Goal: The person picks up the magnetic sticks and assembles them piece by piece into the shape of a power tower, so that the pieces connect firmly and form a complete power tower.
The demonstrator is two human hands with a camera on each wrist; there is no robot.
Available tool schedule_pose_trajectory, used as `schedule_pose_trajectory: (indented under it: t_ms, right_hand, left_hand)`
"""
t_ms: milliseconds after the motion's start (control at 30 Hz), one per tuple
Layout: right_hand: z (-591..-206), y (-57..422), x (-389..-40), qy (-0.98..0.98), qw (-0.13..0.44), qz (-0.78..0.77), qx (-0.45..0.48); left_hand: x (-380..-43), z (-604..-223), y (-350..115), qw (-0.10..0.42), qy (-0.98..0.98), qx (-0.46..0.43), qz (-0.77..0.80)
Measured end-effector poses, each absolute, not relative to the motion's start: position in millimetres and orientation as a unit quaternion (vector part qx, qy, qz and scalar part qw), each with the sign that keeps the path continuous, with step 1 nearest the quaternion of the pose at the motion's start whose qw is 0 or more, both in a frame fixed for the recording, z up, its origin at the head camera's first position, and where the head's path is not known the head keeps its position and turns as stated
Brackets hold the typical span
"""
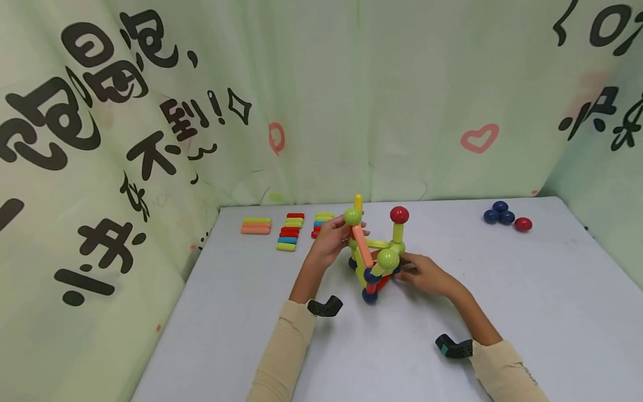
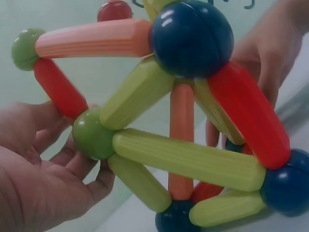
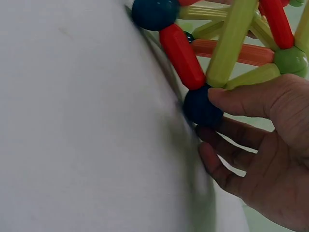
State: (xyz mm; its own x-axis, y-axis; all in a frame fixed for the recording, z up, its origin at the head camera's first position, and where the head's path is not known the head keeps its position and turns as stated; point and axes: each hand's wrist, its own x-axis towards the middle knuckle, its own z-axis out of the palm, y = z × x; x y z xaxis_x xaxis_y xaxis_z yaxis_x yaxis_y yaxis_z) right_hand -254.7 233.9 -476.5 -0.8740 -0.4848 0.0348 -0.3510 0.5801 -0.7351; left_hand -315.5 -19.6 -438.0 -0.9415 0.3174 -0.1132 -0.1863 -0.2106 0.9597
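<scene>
In the middle of the table stands a frame built of coloured rods and balls (image 1: 363, 245), with dark blue balls at its lower corners. A red ball (image 1: 399, 214) tops an upright yellow-green rod on its right. My left hand (image 1: 331, 240) holds the far left side; in the left wrist view its fingers curl about a green ball (image 2: 92, 133) below a red rod (image 2: 60, 88). Low on the right side, my right hand (image 1: 427, 274) pinches a dark blue corner ball (image 3: 202, 107) between thumb and fingers. Several yellow-green rods (image 2: 188, 157) and an orange rod (image 2: 94, 40) join the balls.
Loose rods lie at the back left: an orange and yellow-green group (image 1: 256, 226), a mixed column (image 1: 289, 231) and another group (image 1: 324, 216) partly behind my left hand. Several dark blue balls (image 1: 506, 217) and a red ball (image 1: 523, 224) sit back right. A printed curtain (image 1: 402, 111) hangs behind.
</scene>
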Motion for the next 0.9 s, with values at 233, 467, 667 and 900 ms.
schedule_pose_trajectory:
  t_ms: [233, 467, 667, 900]
  right_hand:
    - [-455, 245, -255, 0.840, 0.053, -0.491, -0.226]
    - [-439, 226, -253, 0.819, -0.050, -0.540, -0.186]
    - [-410, 200, -236, 0.848, -0.130, -0.493, -0.146]
    - [-410, 195, -235, 0.829, -0.153, -0.518, -0.143]
  left_hand:
    - [-309, -449, -27, 0.162, 0.643, 0.164, 0.730]
    - [-300, -461, -44, 0.128, 0.634, 0.217, 0.731]
    - [-290, -454, -25, 0.022, 0.723, 0.207, 0.659]
    - [-291, -451, -17, -0.009, 0.726, 0.198, 0.658]
